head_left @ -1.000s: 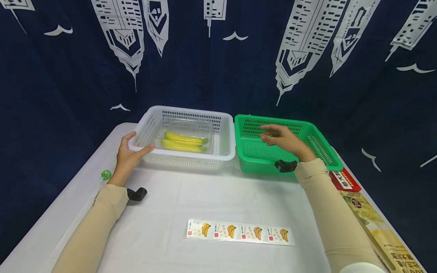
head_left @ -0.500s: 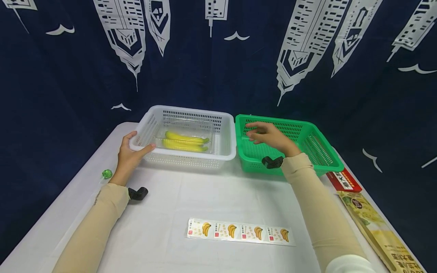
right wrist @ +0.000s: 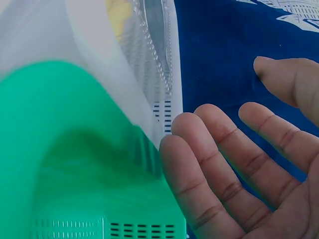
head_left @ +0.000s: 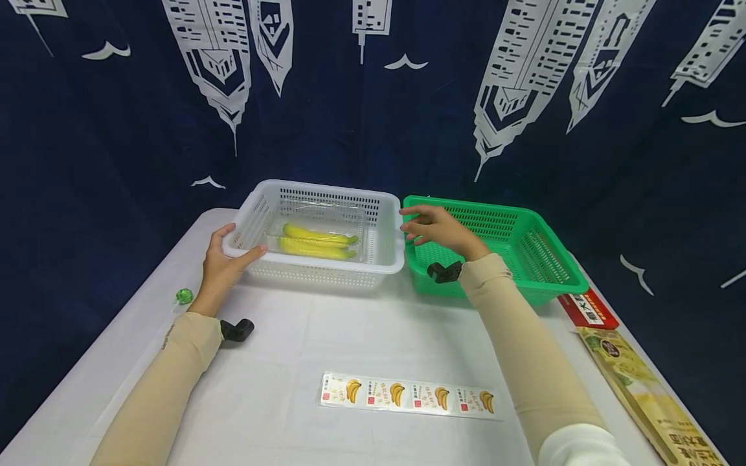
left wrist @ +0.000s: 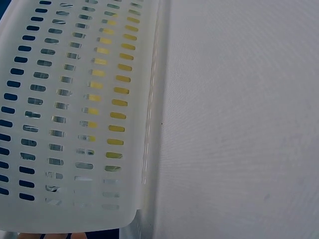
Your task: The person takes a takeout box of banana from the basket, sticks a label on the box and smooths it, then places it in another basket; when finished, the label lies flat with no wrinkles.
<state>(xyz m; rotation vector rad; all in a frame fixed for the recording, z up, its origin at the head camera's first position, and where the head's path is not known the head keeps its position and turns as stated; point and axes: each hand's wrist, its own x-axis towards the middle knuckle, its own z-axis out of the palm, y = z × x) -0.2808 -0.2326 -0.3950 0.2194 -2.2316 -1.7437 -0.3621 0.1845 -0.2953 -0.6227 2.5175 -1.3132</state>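
My left hand (head_left: 223, 272) grips the left end of a white plastic basket (head_left: 323, 264), its thumb over the front rim. In the left wrist view, the basket's slotted wall (left wrist: 75, 216) fills the left side, with fingertips (left wrist: 52, 236) at the bottom edge. Inside the basket lies a clear plastic clamshell box (head_left: 291, 210) with yellow, green-tipped bananas (head_left: 317, 250). My right hand (head_left: 440, 228) is over the left end of a green basket (head_left: 550, 285), fingertips right at the white basket's right rim. Its fingers are spread and relaxed, holding nothing.
A strip of banana stickers (head_left: 410, 396) lies near the front of the white table (head_left: 280, 343). On the right edge are a red box (head_left: 591, 309) and a long yellow food package (head_left: 647, 395). A small green item (head_left: 184, 296) sits at left. A dark blue curtain (head_left: 326, 123) hangs behind.
My right hand has moved left across the green basket to the white basket's right rim. My left hand keeps its grip, and both baskets stay in place.
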